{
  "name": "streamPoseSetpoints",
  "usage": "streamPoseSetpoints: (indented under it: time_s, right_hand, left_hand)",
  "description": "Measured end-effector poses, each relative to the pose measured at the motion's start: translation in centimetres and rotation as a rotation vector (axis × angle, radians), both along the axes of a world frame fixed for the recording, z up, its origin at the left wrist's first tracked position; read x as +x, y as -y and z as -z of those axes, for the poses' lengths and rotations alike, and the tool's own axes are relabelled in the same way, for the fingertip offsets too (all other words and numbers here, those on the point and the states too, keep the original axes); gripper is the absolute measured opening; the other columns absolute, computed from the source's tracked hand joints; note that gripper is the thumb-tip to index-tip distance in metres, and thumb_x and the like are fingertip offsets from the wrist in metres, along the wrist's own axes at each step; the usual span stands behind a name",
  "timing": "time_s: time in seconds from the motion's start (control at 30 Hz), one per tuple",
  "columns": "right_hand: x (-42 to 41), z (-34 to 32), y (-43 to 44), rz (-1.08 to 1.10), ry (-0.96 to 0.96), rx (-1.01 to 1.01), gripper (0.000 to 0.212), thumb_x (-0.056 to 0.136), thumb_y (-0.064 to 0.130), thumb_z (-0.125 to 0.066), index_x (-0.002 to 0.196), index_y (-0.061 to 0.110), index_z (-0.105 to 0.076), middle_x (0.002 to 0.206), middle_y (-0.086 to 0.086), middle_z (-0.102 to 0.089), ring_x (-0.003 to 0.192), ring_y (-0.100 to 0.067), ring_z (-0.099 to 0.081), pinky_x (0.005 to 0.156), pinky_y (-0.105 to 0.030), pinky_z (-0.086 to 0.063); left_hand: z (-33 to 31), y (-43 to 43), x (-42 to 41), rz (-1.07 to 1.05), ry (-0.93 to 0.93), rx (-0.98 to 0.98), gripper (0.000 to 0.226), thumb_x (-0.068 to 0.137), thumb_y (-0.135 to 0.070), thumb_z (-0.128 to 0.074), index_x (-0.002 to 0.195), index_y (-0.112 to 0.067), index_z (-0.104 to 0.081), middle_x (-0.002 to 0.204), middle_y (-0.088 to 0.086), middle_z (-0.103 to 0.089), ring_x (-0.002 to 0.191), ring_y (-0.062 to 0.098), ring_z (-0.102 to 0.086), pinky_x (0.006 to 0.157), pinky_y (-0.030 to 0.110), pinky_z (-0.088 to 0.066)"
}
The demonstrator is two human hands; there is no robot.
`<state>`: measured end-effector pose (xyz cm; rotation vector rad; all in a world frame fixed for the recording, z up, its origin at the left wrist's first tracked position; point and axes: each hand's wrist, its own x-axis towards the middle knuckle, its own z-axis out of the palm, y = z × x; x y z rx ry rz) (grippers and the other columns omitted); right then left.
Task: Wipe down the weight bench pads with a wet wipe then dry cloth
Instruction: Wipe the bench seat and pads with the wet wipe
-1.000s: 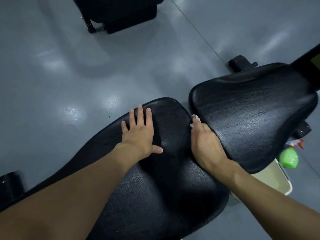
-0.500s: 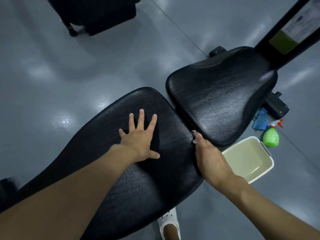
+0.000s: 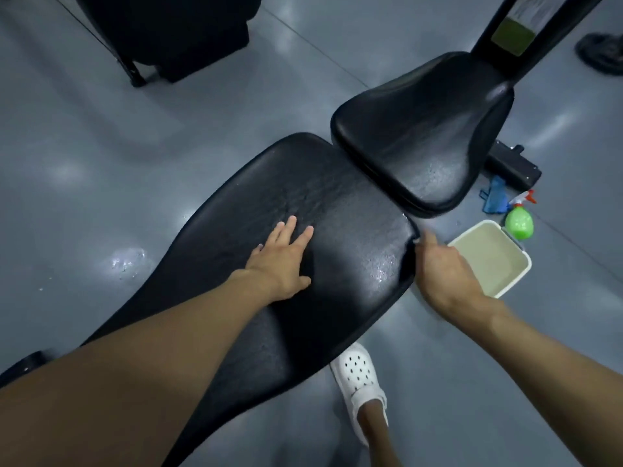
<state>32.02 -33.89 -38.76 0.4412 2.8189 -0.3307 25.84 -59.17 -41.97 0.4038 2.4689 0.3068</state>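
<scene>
Left hand flat on pad; right hand holds wipe at edge

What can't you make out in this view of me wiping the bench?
1. Wet wipe: head view, only a white sliver shows. The right hand covers the rest and its own fingers, so its grip is unclear.
2. Label on the upright: head view, blurred and unreadable.
3. Dark shoe: head view, cut off by the right edge.
4. Supports under the long pad: head view, hidden by the pad itself.
</scene>
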Motion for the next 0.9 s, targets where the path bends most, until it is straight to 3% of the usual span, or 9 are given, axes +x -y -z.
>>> streamPoseSetpoints:
  time_s: [0.13, 0.2, 0.3, 0.43, 0.53, 0.6, 0.67, 0.77, 0.9]
  right_hand:
    - [0.4, -0.7, 8.3, -0.163, -0.350, -0.203, 0.053, 0.102, 0.015, -0.042, 0.150, 0.008, -0.020, 0.139, -0.016, -0.052, 0.121, -0.038, -0.052, 0.094, -0.042, -0.042]
    - [0.4, 2.0, 11.8, -0.366, -0.193, -0.090, 0.050, 0.103, 0.015, -0.038, 0.151, 0.013, -0.025, 0.157, -0.012, -0.030, 0.146, -0.034, -0.025, 0.116, -0.041, -0.024]
    - [1.4, 6.3, 14.0, -0.489, 0.029, 0.168, 0.056, 0.104, 0.021, -0.027, 0.156, 0.013, -0.009, 0.166, -0.009, 0.003, 0.151, -0.030, 0.012, 0.122, -0.045, 0.004]
    - [3.5, 7.6, 16.4, -0.515, -0.098, 0.218, 0.068, 0.091, 0.016, -0.015, 0.157, 0.008, 0.002, 0.165, -0.015, 0.004, 0.151, -0.034, 0.012, 0.122, -0.047, 0.006]
    - [5.5, 8.8, 19.4, -0.675, -0.143, 0.153, 0.071, 0.087, 0.009, -0.028, 0.156, 0.006, -0.014, 0.164, -0.014, -0.011, 0.152, -0.032, -0.003, 0.122, -0.043, -0.011]
    - [6.7, 8.9, 21.0, -0.680, -0.261, 0.109, 0.050, 0.089, 0.007, -0.050, 0.138, 0.006, -0.044, 0.148, -0.014, -0.044, 0.138, -0.034, -0.034, 0.104, -0.041, -0.035]
    - [7.3, 8.3, 22.6, -0.604, -0.351, -0.031, 0.018, 0.095, 0.013, -0.049, 0.109, 0.004, -0.057, 0.113, -0.018, -0.062, 0.105, -0.037, -0.051, 0.084, -0.040, -0.038]
    - [8.4, 6.7, 25.2, -0.396, -0.286, -0.473, 0.018, 0.097, 0.013, -0.050, 0.079, 0.015, -0.047, 0.084, -0.009, -0.052, 0.075, -0.027, -0.047, 0.066, -0.031, -0.026]
    - [11.2, 4.7, 31.6, -0.060, -0.093, -0.949, 0.033, 0.097, 0.036, -0.059, 0.077, 0.010, -0.052, 0.069, 0.005, -0.050, 0.056, -0.005, -0.045, 0.051, -0.018, -0.035]
  left_hand:
    - [0.4, 5.5, 4.8, -0.179, 0.043, 0.016, 0.095, 0.088, -0.031, -0.067, 0.154, -0.034, 0.001, 0.160, 0.002, 0.023, 0.149, 0.027, 0.012, 0.117, 0.059, -0.018]
    - [1.0, 8.3, 7.0, -0.225, 0.028, -0.010, 0.093, 0.089, -0.029, -0.067, 0.154, -0.031, 0.001, 0.161, 0.005, 0.021, 0.149, 0.030, 0.011, 0.115, 0.062, -0.019]
    - [2.5, 11.7, 9.5, -0.151, 0.072, -0.088, 0.101, 0.089, -0.029, -0.067, 0.154, -0.034, 0.011, 0.160, 0.000, 0.028, 0.149, 0.029, 0.016, 0.115, 0.064, -0.018]
    - [4.2, 13.7, 10.4, -0.087, 0.078, -0.052, 0.113, 0.084, -0.034, -0.074, 0.150, -0.044, 0.017, 0.157, -0.008, 0.034, 0.148, 0.021, 0.022, 0.115, 0.062, -0.012]
    - [4.8, 14.0, 10.3, -0.127, 0.062, 0.037, 0.115, 0.080, -0.031, -0.079, 0.152, -0.045, 0.009, 0.159, -0.011, 0.028, 0.148, 0.018, 0.020, 0.115, 0.062, -0.008]
    - [4.7, 14.7, 10.4, -0.187, 0.064, 0.127, 0.113, 0.078, -0.024, -0.081, 0.155, -0.037, 0.001, 0.162, -0.010, 0.020, 0.150, 0.015, 0.013, 0.119, 0.057, -0.007]
    - [4.5, 16.3, 10.8, -0.268, 0.082, 0.190, 0.103, 0.082, -0.014, -0.076, 0.156, -0.028, -0.006, 0.164, -0.007, 0.011, 0.151, 0.014, 0.001, 0.122, 0.037, -0.012]
    - [3.8, 18.8, 12.9, -0.439, 0.115, 0.319, 0.083, 0.089, -0.002, -0.063, 0.156, -0.022, -0.018, 0.163, -0.001, -0.015, 0.147, 0.016, -0.023, 0.110, 0.019, -0.025]
    - [2.8, 23.5, 17.3, -1.027, 0.243, 0.818, 0.052, 0.097, -0.004, -0.050, 0.145, -0.021, -0.043, 0.140, 0.005, -0.054, 0.121, 0.020, -0.056, 0.095, 0.030, -0.050]
